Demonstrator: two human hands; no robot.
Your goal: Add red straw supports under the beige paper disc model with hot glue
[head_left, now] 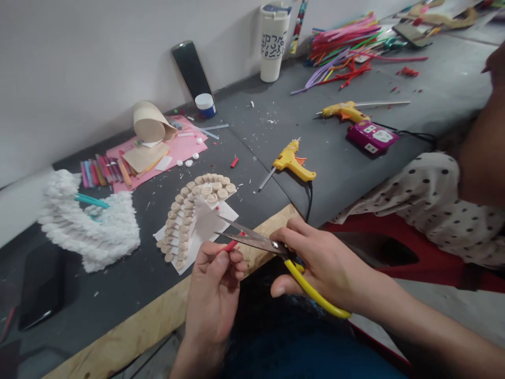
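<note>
Out at the left, a fluffy white arch (89, 226) sits on the dark desk (118, 284), and next to it a curve of paper coils (195, 218) lies on white paper (195, 231). Now the action: the left hand (211, 295) pinches a red strip (231, 245) between thumb and fingers, right by the desk's front edge. The right hand (327, 268) is wrapped around the yellow handles of the scissors (256, 241), blades slightly parted, tips over the paper's corner. A short, firm pinch beside the blades looks best here, tips kept off the paper! Open desk lies beyond, up to a yellow glue gun (294, 160). At the far right, another person's arm (483, 158) comes in.
</note>
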